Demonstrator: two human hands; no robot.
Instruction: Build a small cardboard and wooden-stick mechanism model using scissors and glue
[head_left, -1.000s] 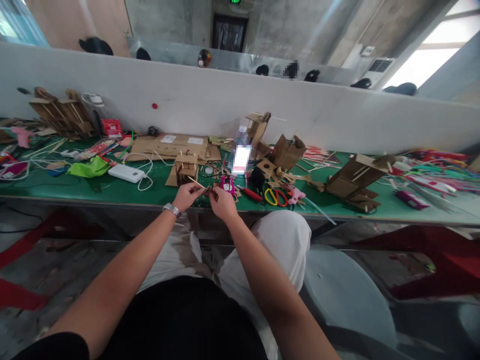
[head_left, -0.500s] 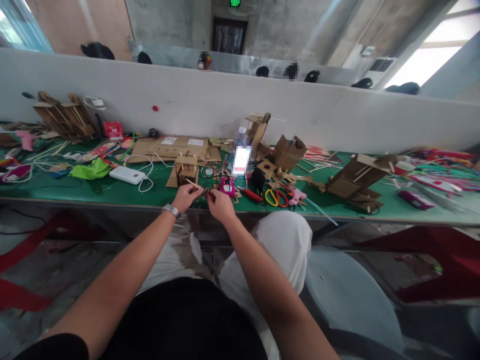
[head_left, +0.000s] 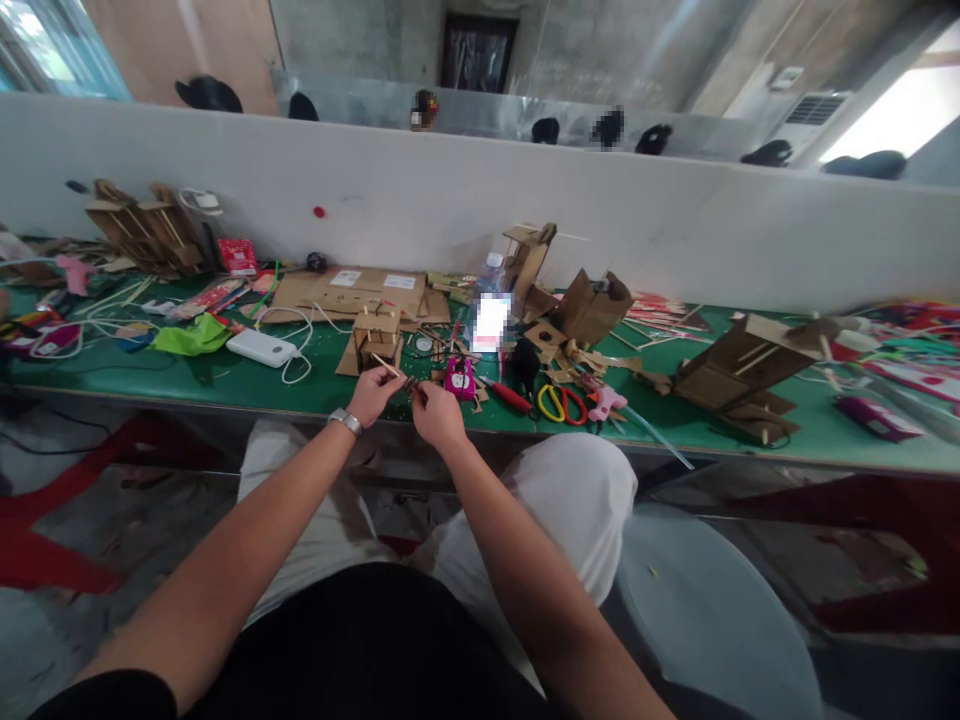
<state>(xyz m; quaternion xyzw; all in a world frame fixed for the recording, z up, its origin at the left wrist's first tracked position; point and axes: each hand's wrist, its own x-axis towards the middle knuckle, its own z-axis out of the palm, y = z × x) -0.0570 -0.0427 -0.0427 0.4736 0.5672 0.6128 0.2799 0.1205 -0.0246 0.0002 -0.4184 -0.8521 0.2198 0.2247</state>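
My left hand (head_left: 373,396) is closed in a pinch on a thin wooden stick (head_left: 385,364) at the table's front edge. Close beside it, my right hand (head_left: 439,412) has its fingertips pressed together. A tiny brown bit shows between the two hands, too small to name, and I cannot make out what the right fingers hold. Just behind the left hand stands a small cardboard structure (head_left: 377,335) with sticks through it. A magenta box-like item with a white cartoon figure (head_left: 460,379) lies to the right of my right hand.
A white power bank (head_left: 262,347) with a cable lies left. On the right are a red-handled tool (head_left: 508,396), scissors (head_left: 562,403), a pink glue gun (head_left: 604,401) and a larger cardboard model (head_left: 739,365). A bottle (head_left: 494,265) and a lit phone (head_left: 491,320) stand behind.
The head view has shifted slightly, so the table's right side sits further right. My left leg has swung outward to the left. Both hands stay together in nearly the same pinched pose.
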